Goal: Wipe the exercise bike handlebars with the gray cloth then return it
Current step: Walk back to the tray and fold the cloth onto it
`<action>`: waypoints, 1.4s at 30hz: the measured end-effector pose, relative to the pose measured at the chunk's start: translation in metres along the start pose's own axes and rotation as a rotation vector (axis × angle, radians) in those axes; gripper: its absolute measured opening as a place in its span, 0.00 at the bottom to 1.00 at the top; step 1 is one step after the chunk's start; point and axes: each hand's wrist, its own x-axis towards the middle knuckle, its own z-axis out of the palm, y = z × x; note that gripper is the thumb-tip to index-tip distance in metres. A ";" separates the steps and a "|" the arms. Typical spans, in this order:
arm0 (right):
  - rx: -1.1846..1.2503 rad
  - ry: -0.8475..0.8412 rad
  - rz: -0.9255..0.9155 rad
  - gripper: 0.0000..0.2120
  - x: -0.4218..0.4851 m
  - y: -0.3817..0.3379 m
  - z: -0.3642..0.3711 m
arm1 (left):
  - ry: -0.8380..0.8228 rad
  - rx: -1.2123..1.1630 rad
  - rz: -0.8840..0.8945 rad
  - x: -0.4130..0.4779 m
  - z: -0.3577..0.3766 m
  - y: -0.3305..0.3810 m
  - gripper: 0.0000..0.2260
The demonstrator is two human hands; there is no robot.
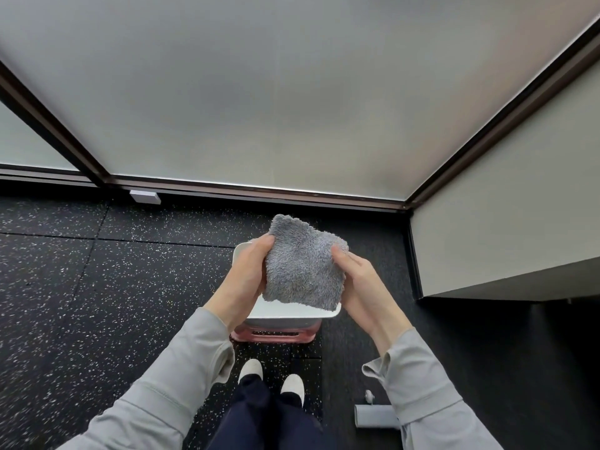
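Gray cloth (303, 263), fluffy and folded into a thick, roughly square pad. Held up between both hands, left hand (246, 274) gripping its left edge, right hand (358, 284) pinching its right edge. Tilted slightly, top corner rising above the fingertips, bottom edge hanging level with the wrists.

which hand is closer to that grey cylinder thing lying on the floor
Right. The right hand grips the gray cloth on the cylinder's side, well above it; the left hand holds the cloth's far edge, farther away.
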 end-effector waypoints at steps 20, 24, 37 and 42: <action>-0.643 0.322 -0.218 0.06 0.172 0.159 -0.061 | 0.422 0.783 0.209 0.147 -0.031 -0.192 0.08; -0.723 0.359 -0.216 0.06 0.209 0.196 -0.080 | 0.399 0.831 0.220 0.181 -0.046 -0.227 0.09; -1.094 0.307 -0.132 0.03 0.283 0.262 -0.134 | 0.230 0.820 0.105 0.248 -0.082 -0.303 0.06; -1.337 0.421 -0.343 0.21 0.276 0.263 -0.133 | 0.293 1.190 0.219 0.244 -0.086 -0.300 0.15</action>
